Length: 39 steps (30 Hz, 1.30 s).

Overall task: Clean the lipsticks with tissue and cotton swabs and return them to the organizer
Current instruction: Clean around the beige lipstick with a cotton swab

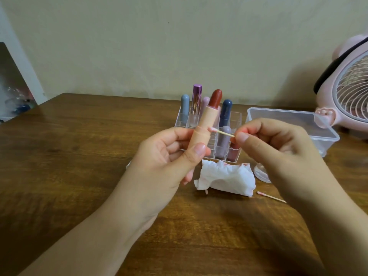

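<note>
My left hand point(169, 156) grips an uncapped peach lipstick point(207, 120) upright, its dark red bullet extended at the top. My right hand point(274, 148) pinches a cotton swab point(221, 132) by its wooden stick; the pink-stained tip touches the lipstick tube at its ridge. Behind the hands stands the clear organizer point(235, 118) holding several capped lipsticks in grey, purple, pink and navy. A crumpled white tissue point(225, 178) with pink stains lies on the table below the organizer.
A used cotton swab point(270, 196) lies right of the tissue. A clear lidded plastic box point(318, 126) sits at the right, with a pink desk fan point(350, 90) behind it. A small clear round object point(262, 173) lies partly hidden by my right hand. The wooden table point(79, 156) extends left.
</note>
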Available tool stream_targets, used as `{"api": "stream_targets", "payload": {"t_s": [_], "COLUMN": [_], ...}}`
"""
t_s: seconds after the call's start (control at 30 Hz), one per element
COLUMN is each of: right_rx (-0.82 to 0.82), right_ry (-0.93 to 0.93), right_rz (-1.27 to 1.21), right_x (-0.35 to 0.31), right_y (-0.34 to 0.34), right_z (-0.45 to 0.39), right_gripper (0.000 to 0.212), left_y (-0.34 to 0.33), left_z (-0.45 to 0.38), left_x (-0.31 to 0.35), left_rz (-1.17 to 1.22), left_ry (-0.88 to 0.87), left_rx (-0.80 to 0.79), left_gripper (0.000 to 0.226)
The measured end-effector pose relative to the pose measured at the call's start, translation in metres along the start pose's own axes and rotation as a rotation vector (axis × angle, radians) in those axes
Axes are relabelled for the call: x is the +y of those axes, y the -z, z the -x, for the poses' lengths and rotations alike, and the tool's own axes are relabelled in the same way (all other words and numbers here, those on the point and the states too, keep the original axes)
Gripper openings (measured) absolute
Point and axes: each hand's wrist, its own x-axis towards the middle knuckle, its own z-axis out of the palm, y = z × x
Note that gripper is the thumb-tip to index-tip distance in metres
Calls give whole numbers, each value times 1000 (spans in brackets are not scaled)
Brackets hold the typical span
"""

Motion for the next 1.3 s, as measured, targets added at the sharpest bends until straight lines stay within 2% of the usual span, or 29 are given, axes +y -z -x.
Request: {"api": "stream_targets", "payload": {"t_s": [0.17, 0.4, 0.7, 1.07, 1.2, 1.3], "right_rx": [-30, 10, 35, 60, 49, 49], "right_ry": [-26, -51, 2, 31, 54, 83], "right_rz": [7, 32, 86, 75, 63, 45], "right_x": [-5, -4, -3, 0, -1, -2], "right_y": [-8, -5, -11, -9, -9, -12], "right_z": [0, 0, 1, -1, -1, 0], "right_gripper": [18, 23, 16, 12, 16, 15], "left_y": [-2, -4, -3, -1, -2, -4], "left_z": [1, 2, -1, 0, 1, 1], "left_x": [-1, 0, -4, -2, -2, -3], "left_rz": [3, 25, 14, 207, 295, 252], "left_ry": [7, 21, 35, 10, 59, 63], "left_rx": [-26, -38, -73, -124, -153, -167], "left_gripper": [37, 31, 35, 28, 30, 24]}}
